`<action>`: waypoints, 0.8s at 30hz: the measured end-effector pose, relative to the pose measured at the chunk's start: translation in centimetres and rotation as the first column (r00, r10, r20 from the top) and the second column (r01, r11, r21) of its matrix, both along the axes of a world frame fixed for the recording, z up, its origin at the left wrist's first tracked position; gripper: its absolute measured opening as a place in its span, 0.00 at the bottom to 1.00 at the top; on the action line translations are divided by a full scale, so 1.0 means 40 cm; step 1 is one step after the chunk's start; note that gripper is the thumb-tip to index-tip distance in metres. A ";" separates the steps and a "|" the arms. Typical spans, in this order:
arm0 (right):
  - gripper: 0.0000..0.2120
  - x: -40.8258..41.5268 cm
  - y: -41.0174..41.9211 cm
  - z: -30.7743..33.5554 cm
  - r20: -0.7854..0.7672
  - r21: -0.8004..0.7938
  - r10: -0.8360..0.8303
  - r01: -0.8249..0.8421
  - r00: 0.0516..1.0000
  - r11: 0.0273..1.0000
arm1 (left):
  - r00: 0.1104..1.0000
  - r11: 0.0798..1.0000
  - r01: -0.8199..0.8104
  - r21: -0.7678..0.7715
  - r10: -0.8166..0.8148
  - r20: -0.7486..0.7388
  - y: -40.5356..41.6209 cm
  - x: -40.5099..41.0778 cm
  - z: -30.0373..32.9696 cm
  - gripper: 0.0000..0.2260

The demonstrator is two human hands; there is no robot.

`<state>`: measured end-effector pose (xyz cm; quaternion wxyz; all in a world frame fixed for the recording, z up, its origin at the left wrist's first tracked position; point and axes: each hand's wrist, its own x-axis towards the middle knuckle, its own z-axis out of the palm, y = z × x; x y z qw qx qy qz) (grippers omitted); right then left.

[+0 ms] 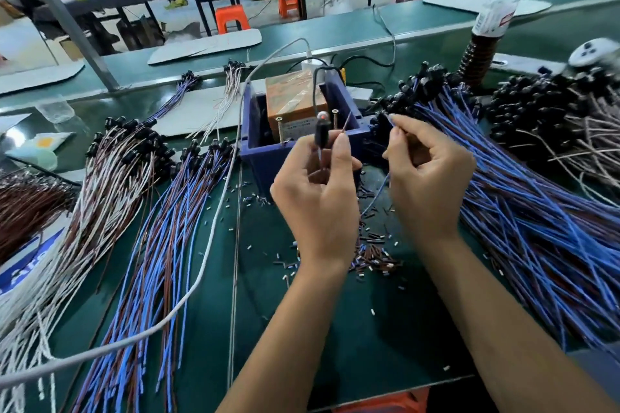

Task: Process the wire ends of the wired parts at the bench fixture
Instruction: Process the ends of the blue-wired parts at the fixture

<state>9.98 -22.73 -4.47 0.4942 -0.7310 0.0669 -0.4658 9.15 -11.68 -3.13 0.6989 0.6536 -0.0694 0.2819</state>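
My left hand [317, 191] grips a small black wired part [321, 137] with a red-lit tip, and pinches a thin brown wire end [345, 126] that points up toward the fixture. The fixture is a dark blue box [265, 141] holding an orange block [292, 100] with two upright screws [334, 119]. My right hand [424, 174] pinches a blue wire [377, 196] that hangs down from its fingers. Both hands hover just in front of the box.
A big pile of blue-and-brown wired parts [536, 228] lies to the right, with more bundles [151, 245] on the left. Cut insulation bits [369, 255] litter the green mat. A white cable [208, 245] crosses the bench. A bottle [493, 13] stands at the back right.
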 end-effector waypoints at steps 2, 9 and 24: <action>0.11 -0.015 -0.055 0.017 -0.036 0.036 -0.040 0.041 0.999 0.998 | 0.993 0.994 0.101 0.028 -0.099 -0.067 -0.058 0.012 0.039 0.07; 0.17 -0.096 -0.310 0.101 -0.233 -0.014 -0.336 0.342 0.913 0.939 | 0.806 0.901 0.435 -0.010 -0.394 -0.442 -0.261 0.067 0.155 0.11; 0.03 -0.179 -0.348 0.187 -0.339 -0.406 -0.129 -0.021 0.932 0.913 | 0.561 0.572 0.388 -0.723 -0.769 -0.307 -0.363 0.235 0.217 0.15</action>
